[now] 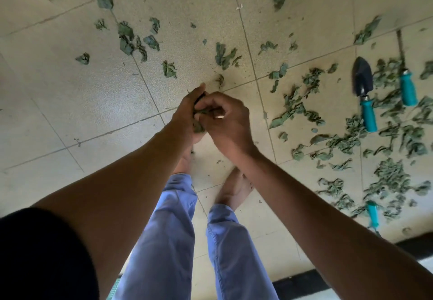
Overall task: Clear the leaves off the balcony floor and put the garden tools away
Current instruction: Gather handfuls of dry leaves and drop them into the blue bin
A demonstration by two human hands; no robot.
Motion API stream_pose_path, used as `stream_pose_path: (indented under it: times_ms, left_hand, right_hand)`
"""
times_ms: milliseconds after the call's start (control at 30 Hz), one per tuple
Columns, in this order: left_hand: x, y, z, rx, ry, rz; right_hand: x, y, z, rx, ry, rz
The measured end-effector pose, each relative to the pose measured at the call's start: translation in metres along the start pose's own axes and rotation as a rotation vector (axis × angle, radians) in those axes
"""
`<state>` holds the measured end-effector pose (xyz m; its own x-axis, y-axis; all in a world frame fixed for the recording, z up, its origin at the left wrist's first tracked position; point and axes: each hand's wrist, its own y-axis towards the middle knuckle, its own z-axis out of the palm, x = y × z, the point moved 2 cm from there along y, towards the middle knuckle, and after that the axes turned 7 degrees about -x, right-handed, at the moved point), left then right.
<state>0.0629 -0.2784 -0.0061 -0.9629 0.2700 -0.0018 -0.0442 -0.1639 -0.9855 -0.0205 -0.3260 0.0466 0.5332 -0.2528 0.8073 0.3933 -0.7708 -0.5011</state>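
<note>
Gathering leaves by the handful: left of the trowel point(362, 78), my left hand point(187, 114) cups a small wad of leaves point(198, 126) while my right hand point(226, 121) pinches more into it. I should press the wad tight so nothing drops back on the floor point(70, 102). The thickest leaf litter point(389, 177) lies around the trowel and its two teal-handled neighbours point(408, 89), all still lying out.
</note>
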Motion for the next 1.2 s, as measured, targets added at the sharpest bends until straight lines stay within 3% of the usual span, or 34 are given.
stream_pose_path:
  times_ms: [133,267,433,567,767,900,967,1100,1200]
  left_hand:
    - [0.000,-0.004,0.006,0.032,-0.081,0.022]
    - [-0.002,-0.008,0.006,0.088,-0.077,0.054]
    - [-0.008,0.000,-0.005,0.026,-0.045,0.160]
    - [-0.010,0.001,-0.013,-0.007,-0.064,0.142]
    - [-0.010,0.013,-0.018,-0.001,-0.123,0.096]
    - [-0.018,0.022,-0.021,-0.047,-0.101,0.123]
    - [-0.022,0.027,-0.025,-0.067,-0.125,0.098]
    - [-0.029,0.036,-0.030,-0.050,-0.148,0.066]
    - [-0.031,0.039,-0.035,-0.034,-0.152,0.034]
  right_hand:
    - [-0.001,0.002,0.008,-0.089,-0.372,-0.173]
    - [0.012,0.009,0.014,-0.069,-0.536,-0.313]
    - [0.029,0.002,0.023,0.122,-0.583,-0.331]
    - [0.025,0.006,0.021,0.191,-0.479,-0.132]
    - [0.029,0.014,0.024,0.161,-0.666,-0.295]
    - [0.029,0.036,0.017,0.021,-0.623,-0.346]
    - [0.016,0.059,0.009,-0.012,-0.721,-0.354]
    - [-0.027,0.109,0.004,0.122,-1.083,-0.356]
    - [-0.052,0.129,0.008,0.254,-1.222,-0.353]
